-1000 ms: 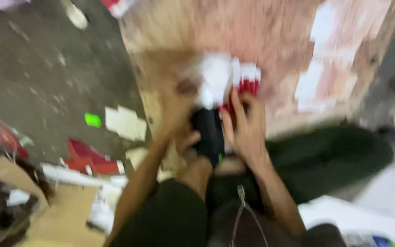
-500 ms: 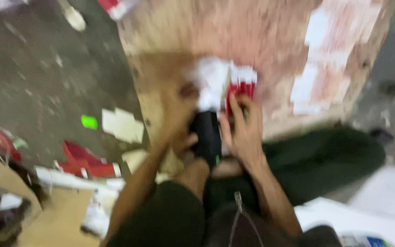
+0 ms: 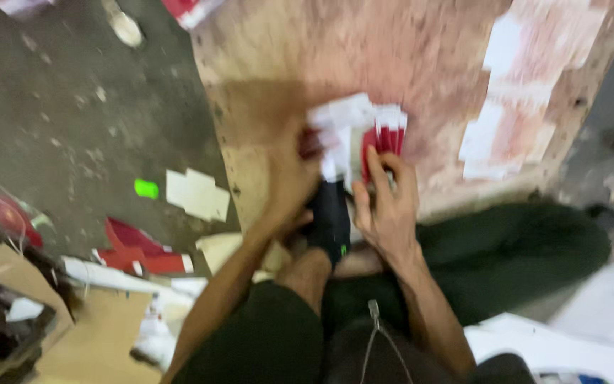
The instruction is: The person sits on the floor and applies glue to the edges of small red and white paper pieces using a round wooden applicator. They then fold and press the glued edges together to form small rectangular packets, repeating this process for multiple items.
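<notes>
I am seeing my right hand (image 3: 386, 206) curling its fingers around the near edge of a red and white paper packet (image 3: 364, 135), gripping it. My left hand (image 3: 289, 181) is pressing on the same packet from nine o'clock, fingers bent; the blur is hiding whether it is pinching or only resting. The packet is lying on a worn wooden board (image 3: 392, 64), near its front edge. A black sock-covered foot (image 3: 330, 217) is sitting between my wrists, at six o'clock of the packet. At three o'clock, pale paper sheets (image 3: 502, 121) are lying on the board. At nine o'clock, white and red scraps (image 3: 197, 193) are littering the grey floor (image 3: 72, 128).
</notes>
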